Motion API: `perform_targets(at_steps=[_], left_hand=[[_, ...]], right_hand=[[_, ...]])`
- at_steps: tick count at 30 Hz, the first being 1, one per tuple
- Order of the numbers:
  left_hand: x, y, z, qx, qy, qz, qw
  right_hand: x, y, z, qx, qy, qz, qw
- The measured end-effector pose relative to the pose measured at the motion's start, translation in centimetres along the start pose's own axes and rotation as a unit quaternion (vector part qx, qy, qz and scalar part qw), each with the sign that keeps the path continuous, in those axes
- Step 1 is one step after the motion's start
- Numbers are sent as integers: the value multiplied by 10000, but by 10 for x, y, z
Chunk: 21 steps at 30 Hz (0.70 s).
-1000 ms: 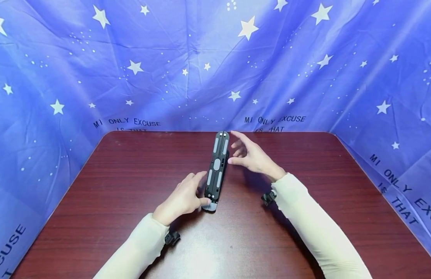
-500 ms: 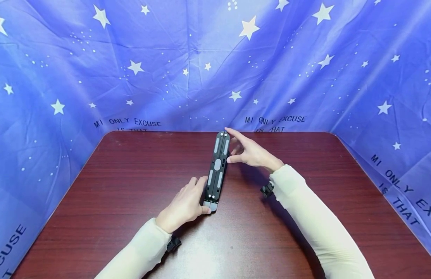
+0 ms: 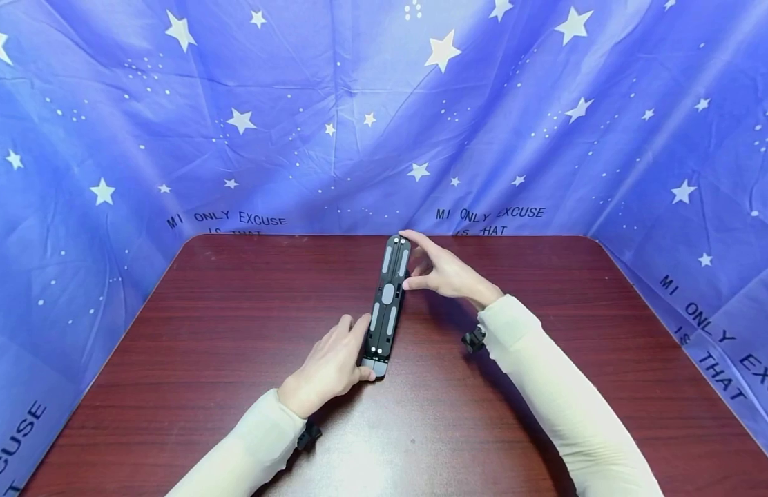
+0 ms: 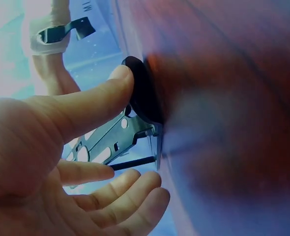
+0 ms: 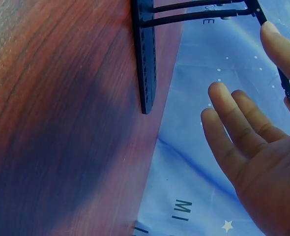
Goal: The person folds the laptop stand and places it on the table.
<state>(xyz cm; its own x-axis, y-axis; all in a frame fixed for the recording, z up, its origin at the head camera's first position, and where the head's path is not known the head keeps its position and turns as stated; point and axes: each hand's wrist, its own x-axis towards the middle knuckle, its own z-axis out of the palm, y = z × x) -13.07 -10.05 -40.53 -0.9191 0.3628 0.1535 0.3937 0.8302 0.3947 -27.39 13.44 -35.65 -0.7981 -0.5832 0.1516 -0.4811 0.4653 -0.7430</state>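
Observation:
A folding laptop stand (image 3: 388, 293), black with grey pads, stands mid-table with its plate raised and tilted. My left hand (image 3: 328, 359) grips its near end, the thumb on the front lip (image 3: 375, 368) and the index finger along the left edge. In the left wrist view that thumb presses the black end (image 4: 145, 93), while the index fingertip lies by a thin strut (image 4: 134, 163). At the far end, my right hand (image 3: 449, 273) holds the plate between thumb and index finger. The right wrist view shows the plate (image 5: 282, 81) on struts (image 5: 199, 18) above a flat base (image 5: 146, 64).
The dark red wooden table (image 3: 235, 290) has rounded far corners. Close behind its far edge hangs a blue curtain (image 3: 334, 159) with white stars and lettering. A black camera (image 3: 474, 339) is strapped on the right wrist, another camera (image 3: 309, 436) on the left.
My right hand has moved left, bringing its index finger and thumb onto the plate. My left thumb has slid down onto the front lip. Over the last half second almost nothing moves.

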Motion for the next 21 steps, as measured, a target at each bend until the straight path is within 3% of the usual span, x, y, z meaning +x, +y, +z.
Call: perform_targets(at_steps=[5, 13, 21], left_hand=[[1, -5, -1, 317, 51, 211, 9993], [8, -16, -8, 358, -278, 411, 9981], [15, -29, -14, 453, -543, 594, 9957]], right_hand=[[-3, 2, 1, -11, 158, -38, 9999], [-9, 7, 4, -42, 517, -132, 9986], [-14, 5, 8, -110, 810, 45, 9966]])
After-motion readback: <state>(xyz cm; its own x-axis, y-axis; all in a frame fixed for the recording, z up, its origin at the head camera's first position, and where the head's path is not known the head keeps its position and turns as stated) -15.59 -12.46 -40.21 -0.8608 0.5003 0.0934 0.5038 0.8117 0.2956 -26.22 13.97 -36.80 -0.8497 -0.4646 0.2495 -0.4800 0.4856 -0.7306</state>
